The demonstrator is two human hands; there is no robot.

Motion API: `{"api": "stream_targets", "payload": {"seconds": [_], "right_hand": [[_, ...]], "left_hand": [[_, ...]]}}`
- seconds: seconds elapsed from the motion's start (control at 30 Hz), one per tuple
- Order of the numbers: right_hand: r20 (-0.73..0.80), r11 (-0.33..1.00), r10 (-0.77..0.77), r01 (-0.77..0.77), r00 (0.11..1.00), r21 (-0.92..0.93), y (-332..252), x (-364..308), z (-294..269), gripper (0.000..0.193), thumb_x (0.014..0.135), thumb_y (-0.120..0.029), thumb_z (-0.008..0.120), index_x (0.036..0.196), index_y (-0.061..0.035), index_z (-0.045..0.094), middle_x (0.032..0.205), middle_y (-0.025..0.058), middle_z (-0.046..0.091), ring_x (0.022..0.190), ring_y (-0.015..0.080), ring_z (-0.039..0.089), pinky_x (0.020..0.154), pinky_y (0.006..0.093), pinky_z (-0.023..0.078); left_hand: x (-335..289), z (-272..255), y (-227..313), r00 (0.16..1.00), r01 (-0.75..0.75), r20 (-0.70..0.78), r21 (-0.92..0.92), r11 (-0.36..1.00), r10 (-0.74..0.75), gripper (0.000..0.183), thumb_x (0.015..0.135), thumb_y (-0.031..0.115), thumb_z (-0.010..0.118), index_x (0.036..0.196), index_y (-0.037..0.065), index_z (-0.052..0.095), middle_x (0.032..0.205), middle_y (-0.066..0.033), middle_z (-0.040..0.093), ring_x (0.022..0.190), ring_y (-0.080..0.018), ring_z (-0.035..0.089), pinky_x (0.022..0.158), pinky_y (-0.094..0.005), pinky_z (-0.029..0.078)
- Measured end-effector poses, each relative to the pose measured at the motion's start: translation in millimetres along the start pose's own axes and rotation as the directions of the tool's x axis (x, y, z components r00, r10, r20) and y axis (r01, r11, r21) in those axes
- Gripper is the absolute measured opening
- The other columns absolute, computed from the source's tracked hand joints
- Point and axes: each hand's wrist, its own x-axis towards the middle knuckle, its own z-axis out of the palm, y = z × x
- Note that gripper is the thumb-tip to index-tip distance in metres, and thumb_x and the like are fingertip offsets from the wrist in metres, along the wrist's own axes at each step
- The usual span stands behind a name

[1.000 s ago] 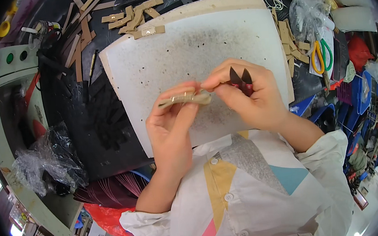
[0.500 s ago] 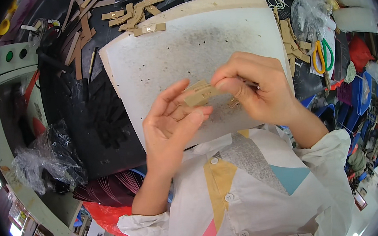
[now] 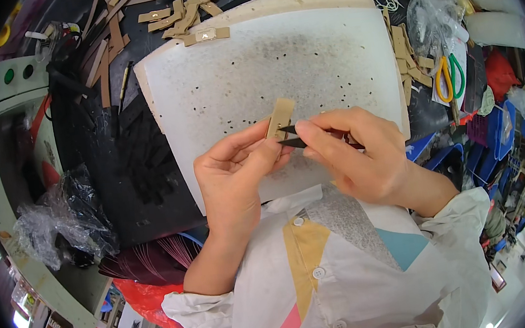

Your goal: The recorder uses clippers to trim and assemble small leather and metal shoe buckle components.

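Smooth, matt tan strip [image 3: 281, 112], leather-like; dark, dull metal on the snips [image 3: 292, 143]. Matt, paper-like white sheet [image 3: 222, 85], grainy with grey smudges, over smooth black tabletop [image 3: 153, 221]. Crinkled, glossy clear plastic bag [image 3: 63, 220]; smooth plastic handles on scissors [image 3: 442, 81]; soft, creased cloth shirt [image 3: 350, 270].

We have a black worktop [image 3: 153, 221] carrying a white board [image 3: 253, 78] dotted with dark specks [image 3: 278, 58]. To the board's left we see a thin pen [image 3: 124, 85], brown strips [image 3: 104, 78] and black strips [image 3: 141, 154]; at its far edge, heaped tan straps [image 3: 179, 24]; on its right, more tan pieces [image 3: 406, 53].
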Motion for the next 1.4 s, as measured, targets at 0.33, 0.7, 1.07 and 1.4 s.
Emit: {"api": "stream_targets", "payload": {"seconds": [0.33,0.7,1.07,1.4], "right_hand": [[0.127,0.999,0.036,-0.036,0.991,-0.001,5.1,-6.1,-3.3,0.021,0.071,0.005,0.065,0.091,0.0026,0.062,0.076,0.008,0.059,0.05,0.011,0.051,0.039,0.023,0.039],[0.614,0.137,0.541,-0.781,0.575,0.61,9.8,5.3,-12.3,0.021,0.09,-0.016,0.052,0.098,0.0002,0.062,0.065,0.0018,0.058,0.043,0.0029,0.041,0.041,0.0175,0.03],[0.546,0.186,0.555,-0.733,0.627,0.654,12.8,12.8,-3.5,0.018,0.085,-0.012,0.062,0.097,0.0012,0.064,0.058,-0.0023,0.051,0.044,0.0025,0.039,0.041,0.0182,0.028],[0.332,0.494,0.627,-0.689,0.705,0.53,15.5,5.0,-0.6,0.011,0.084,-0.007,0.06,0.092,-0.0014,0.065,0.066,-0.0013,0.058,0.05,0.0031,0.045,0.044,0.0177,0.032]], "left_hand": [[-6.7,6.0,-2.8,0.991,-0.129,-0.015,0.099,0.987,0.131,0.021,0.079,-0.007,0.061,0.099,-0.01,0.06,0.092,-0.0163,0.065,0.08,-0.0187,0.065,0.073,-0.0265,0.053],[6.1,-11.9,-12.2,0.637,-0.666,0.258,0.659,0.35,0.726,0.026,0.07,-0.01,0.064,0.095,-0.003,0.066,0.089,-0.0155,0.066,0.076,-0.0167,0.064,0.068,-0.0245,0.051],[-0.7,-15.4,4.4,0.992,0.007,0.123,0.002,1.0,-0.007,0.022,0.082,0.003,0.063,0.101,-0.008,0.061,0.094,-0.0199,0.064,0.083,-0.0215,0.064,0.071,-0.0311,0.054],[7.9,6.3,-4.2,0.987,-0.16,0.026,0.265,0.951,0.158,0.013,0.082,0.002,0.063,0.089,-0.008,0.063,0.076,-0.0106,0.064,0.067,-0.0126,0.061,0.061,-0.0229,0.05]]}}
